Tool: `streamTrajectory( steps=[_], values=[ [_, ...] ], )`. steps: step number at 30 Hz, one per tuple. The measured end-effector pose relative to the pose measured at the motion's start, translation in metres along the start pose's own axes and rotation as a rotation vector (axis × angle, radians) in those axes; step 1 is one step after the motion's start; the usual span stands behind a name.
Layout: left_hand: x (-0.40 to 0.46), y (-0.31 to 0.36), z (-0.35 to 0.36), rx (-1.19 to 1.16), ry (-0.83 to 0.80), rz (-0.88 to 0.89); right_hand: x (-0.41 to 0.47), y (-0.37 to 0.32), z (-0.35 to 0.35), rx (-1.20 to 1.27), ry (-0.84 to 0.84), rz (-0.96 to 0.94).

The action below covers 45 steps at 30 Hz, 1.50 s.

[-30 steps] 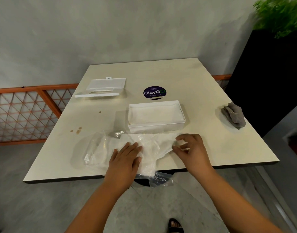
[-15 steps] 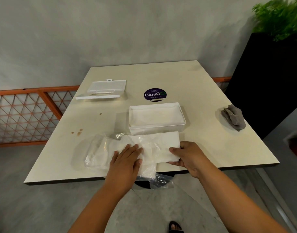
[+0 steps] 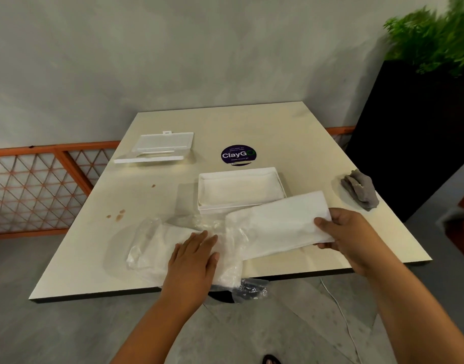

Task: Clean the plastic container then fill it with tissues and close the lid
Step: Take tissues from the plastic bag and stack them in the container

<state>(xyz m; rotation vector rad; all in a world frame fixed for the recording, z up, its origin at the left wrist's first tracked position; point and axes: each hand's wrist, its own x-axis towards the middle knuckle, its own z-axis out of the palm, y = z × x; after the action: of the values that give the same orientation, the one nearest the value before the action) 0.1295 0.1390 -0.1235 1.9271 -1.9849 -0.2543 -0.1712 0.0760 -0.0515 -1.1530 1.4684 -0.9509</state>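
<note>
One tissue stack (image 3: 281,223), two hands.

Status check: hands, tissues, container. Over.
Left hand flat on plastic tissue pack. Right hand gripping tissue stack, at open container. Lid off, far left. Path clear.

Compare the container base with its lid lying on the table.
The container base sits near the table's middle, close to the hands; the lid lies apart toward the far left edge. The base is deeper, with upright walls, and already holds white tissue; the lid is shallow and holds nothing. Both are white, rectangular plastic.
</note>
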Motion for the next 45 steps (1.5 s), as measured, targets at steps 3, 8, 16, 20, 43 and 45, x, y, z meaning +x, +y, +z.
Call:
streamTrajectory(
  steps=[3,8,16,20,43,45],
  values=[
    [0.008,0.008,-0.007,-0.109,0.043,-0.010,-0.003,-0.009,-0.021,-0.012,0.043,-0.035],
    [0.032,0.036,-0.028,-0.313,0.166,0.030,-0.004,-0.024,-0.046,0.010,0.092,-0.092],
    [0.079,0.086,-0.054,-0.637,0.034,-0.091,0.008,-0.052,-0.038,0.131,0.112,-0.207],
    [0.097,0.094,-0.059,-0.884,0.043,-0.258,0.028,-0.055,-0.014,0.203,0.093,-0.177],
    [0.134,0.025,-0.030,0.033,0.309,-0.364,0.118,-0.029,0.063,-0.644,0.155,-0.382],
    [0.135,0.027,-0.033,0.045,0.328,-0.383,0.119,-0.028,0.062,-0.691,0.187,-0.437]
  ],
)
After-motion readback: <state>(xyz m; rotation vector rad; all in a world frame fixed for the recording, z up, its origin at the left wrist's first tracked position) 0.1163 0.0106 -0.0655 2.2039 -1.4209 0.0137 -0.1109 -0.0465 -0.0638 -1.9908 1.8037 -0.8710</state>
